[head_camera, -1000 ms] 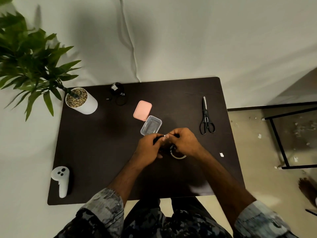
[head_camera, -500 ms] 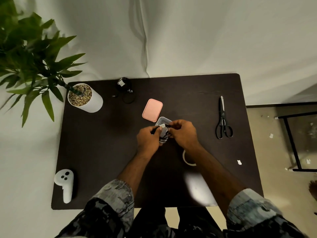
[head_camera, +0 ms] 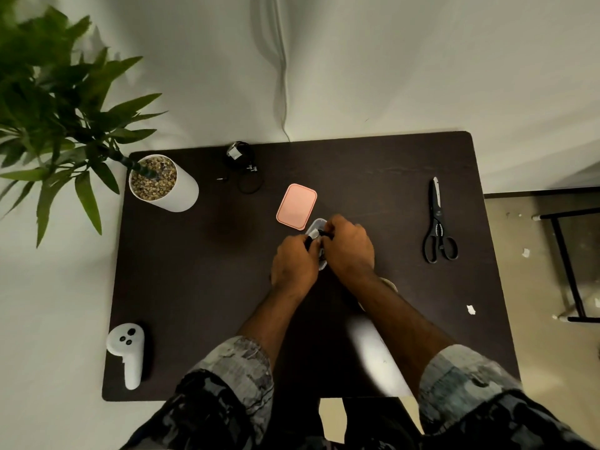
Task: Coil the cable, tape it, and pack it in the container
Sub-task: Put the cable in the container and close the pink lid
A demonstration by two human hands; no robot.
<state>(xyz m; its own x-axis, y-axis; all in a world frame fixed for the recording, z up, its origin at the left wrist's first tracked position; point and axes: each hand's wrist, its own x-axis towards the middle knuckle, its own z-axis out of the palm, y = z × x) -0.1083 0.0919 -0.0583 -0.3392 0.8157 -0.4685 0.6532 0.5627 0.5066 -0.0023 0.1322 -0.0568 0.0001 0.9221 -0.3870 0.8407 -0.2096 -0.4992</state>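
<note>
two hands meet over the small coiled black cable with a white tape band (head_camera: pixel 314 236), which sits between the fingertips right above the small clear plastic container (head_camera: pixel 316 224), at or just inside its near rim; whether it touches the bottom is hidden. the left hand (head_camera: pixel 293 266) pinches the coil's left side and the right hand (head_camera: pixel 349 246) is curled over its right side, fingers closed on it. the bundle looks light, thin and springy, the sort that wants to fan open, so the taped band and the stacked loops beside it seem the sound place to hold it, pressing it flat as it goes in. the container is thin-walled, glossy and probably light enough to skid on the smooth dark brown table (head_camera: pixel 201 287), so one hand may need to steady it. just beyond it lies the flat salmon-pink rounded rectangular lid (head_camera: pixel 296 206), matte and apart from the rim. a pale roll of tape (head_camera: pixel 389 284) peeks out beside the right forearm. farther off rest black-handled steel scissors (head_camera: pixel 438 227), a second loose black cable bundle (head_camera: pixel 243 164), a white cylindrical pot of pebbles with a leafy green plant (head_camera: pixel 162 183) and a white plastic handheld controller (head_camera: pixel 127 350).
</note>
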